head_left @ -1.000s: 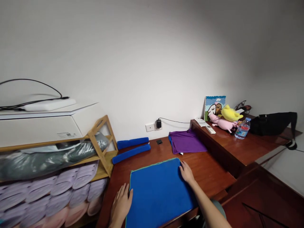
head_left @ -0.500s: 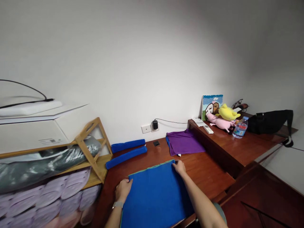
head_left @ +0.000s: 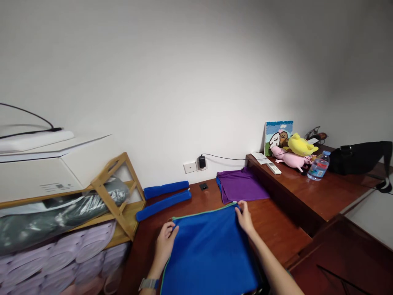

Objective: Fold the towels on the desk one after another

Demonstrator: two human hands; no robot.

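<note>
A blue cloth point(head_left: 211, 250) with a green edge is spread over the front of the brown desk point(head_left: 276, 223). My left hand point(head_left: 166, 241) pinches its far left corner between thumb and fingers. At the far right corner, my right hand point(head_left: 245, 217) grips the cloth the same way. The far edge hangs taut between both hands, and soft folds run across the surface. The near end of the cloth passes out of view at the bottom. Behind it lie two rolled blue cloths point(head_left: 164, 205) and a folded purple cloth point(head_left: 242, 185).
A wooden rack point(head_left: 118, 196) with a white box point(head_left: 39, 174) and lilac slippers point(head_left: 58, 250) stands left. On the raised shelf at right are a water bottle point(head_left: 318, 167), plush toys point(head_left: 291, 157), a remote point(head_left: 273, 168) and a black bag point(head_left: 356, 157). A charger point(head_left: 202, 161) is plugged into the wall.
Both hands have shifted slightly right, with the cloth's far corners in them. The right corner is farther up and right, and the cloth shows more folds. The view has turned a little.
</note>
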